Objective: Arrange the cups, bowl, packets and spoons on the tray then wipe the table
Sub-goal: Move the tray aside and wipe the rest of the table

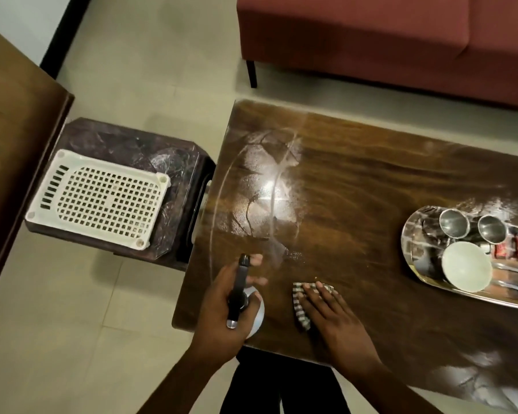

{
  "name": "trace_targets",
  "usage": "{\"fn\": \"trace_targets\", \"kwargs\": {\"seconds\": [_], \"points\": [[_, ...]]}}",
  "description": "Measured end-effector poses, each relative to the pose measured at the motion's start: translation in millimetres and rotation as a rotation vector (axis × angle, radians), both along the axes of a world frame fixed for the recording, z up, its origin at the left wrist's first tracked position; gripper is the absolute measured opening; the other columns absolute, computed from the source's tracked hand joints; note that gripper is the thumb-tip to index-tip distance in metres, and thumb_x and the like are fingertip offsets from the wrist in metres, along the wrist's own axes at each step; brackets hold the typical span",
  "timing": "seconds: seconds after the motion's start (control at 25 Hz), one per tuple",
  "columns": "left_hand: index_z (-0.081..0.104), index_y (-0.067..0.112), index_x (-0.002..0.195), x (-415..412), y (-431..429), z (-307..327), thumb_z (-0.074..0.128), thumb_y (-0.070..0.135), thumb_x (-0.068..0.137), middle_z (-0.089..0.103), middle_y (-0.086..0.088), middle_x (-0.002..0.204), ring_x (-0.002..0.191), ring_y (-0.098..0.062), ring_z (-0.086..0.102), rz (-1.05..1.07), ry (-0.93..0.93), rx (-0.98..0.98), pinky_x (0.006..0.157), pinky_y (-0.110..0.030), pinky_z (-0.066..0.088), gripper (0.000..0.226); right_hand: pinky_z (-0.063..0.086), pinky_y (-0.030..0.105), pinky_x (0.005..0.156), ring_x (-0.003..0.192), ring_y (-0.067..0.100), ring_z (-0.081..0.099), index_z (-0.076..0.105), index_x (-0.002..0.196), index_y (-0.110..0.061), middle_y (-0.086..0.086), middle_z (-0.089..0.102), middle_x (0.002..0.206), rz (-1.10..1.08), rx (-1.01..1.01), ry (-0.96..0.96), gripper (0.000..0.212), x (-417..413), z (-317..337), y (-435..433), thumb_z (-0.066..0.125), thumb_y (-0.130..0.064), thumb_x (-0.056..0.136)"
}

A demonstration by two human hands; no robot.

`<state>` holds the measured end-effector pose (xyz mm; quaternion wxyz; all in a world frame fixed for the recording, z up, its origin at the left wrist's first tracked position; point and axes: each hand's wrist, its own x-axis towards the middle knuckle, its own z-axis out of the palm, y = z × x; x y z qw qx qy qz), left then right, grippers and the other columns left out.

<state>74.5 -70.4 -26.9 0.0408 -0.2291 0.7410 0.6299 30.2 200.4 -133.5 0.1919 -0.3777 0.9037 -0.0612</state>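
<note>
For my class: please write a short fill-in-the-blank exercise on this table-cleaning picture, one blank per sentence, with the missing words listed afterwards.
1. The tray holds ____ steel cups.
2. The spray bottle is gripped by the hand on the person's ____ side.
3. The right hand rests on the checked cloth, which lies on the ____.

Missing words: two; left; table.

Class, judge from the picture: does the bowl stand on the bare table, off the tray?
No, the bowl rests on the tray, which lies near the right end of the table.
</note>
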Motion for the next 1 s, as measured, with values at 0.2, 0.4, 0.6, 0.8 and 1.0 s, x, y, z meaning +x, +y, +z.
{"fn": "trace_targets", "kwargs": {"seconds": [0.2,0.4,0.6,0.8,1.0], "points": [[0.073,0.024,0.119,-76,-24,-2,0.085,0.001,0.087,0.079,0.006,0.110,0.081,-0.025,0.078,0.129,-0.102,0.074,0.080,-0.038,0.063,0.042,0.028,0.048,0.129,0.159,0.029,0.036,0.049,0.160,-0.022,0.000,0.042,0.169,-0.349,-0.101,0.020,0.064,-119,-13,-31,0.054,-0.029,0.096],[0.074,0.016,0.108,-153,-26,-20,0.078,-0.015,0.085,0.075,-0.013,0.104,0.088,-0.025,0.078,0.162,-0.199,0.211,0.057,-0.026,0.056,0.038,0.022,0.053,0.131,0.161,0.033,0.030,0.047,0.161,-0.017,0.008,0.040,0.170,-0.446,-0.135,0.053,0.061,-250,-32,-63,0.057,-0.020,0.100],[0.072,0.002,0.106,-203,-33,-39,0.071,-0.019,0.086,0.064,-0.021,0.090,0.073,-0.025,0.066,0.128,-0.229,0.249,0.051,-0.025,0.054,0.029,0.017,0.054,0.133,0.164,0.031,0.020,0.041,0.164,-0.020,0.004,0.032,0.174,-0.439,-0.201,0.011,0.062,-340,-39,-93,0.056,-0.018,0.104],[0.072,0.005,0.101,-214,-44,-47,0.072,-0.018,0.081,0.069,-0.025,0.089,0.066,-0.032,0.068,0.101,-0.212,0.240,0.056,-0.030,0.055,0.030,0.021,0.052,0.133,0.165,0.028,0.018,0.044,0.163,-0.022,0.000,0.033,0.174,-0.711,-0.316,0.013,0.058,-375,-39,-141,0.055,-0.017,0.106],[0.072,0.013,0.089,-214,-53,-50,0.067,-0.019,0.077,0.070,-0.019,0.081,0.074,-0.038,0.064,0.058,-0.190,0.308,0.053,-0.037,0.052,0.034,0.014,0.047,0.135,0.166,0.021,0.011,0.035,0.166,-0.028,-0.004,0.023,0.177,0.156,-0.226,-0.083,0.061,-324,-30,-170,0.045,-0.031,0.106]]}}
